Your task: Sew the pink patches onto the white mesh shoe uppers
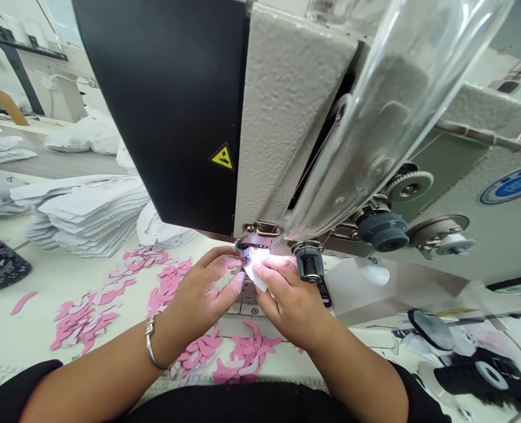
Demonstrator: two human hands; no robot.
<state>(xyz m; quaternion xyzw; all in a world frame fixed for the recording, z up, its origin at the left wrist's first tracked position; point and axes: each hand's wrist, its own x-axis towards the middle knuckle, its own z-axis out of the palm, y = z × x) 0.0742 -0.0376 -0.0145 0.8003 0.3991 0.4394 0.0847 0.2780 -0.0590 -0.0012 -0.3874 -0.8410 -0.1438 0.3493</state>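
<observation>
Under the machine (282,117), at six o'clock, right hand (293,296) pinches white piece (259,282); left hand (211,282), I cannot tell. Likely stitching; next needs steadiness.

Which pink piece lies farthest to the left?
The slim, curved piece near the dark patterned object. It lies by itself, while most others are gathered in loose piles to its right.

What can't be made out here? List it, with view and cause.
All in the head view:
- White piece: partly covered by the right hand, washed out by glare.
- Left hand: whether it grips the piece is lost in that glare.
- Dark patterned item: cut off by the left edge.
- Badge lettering: blurred, too small.
</observation>
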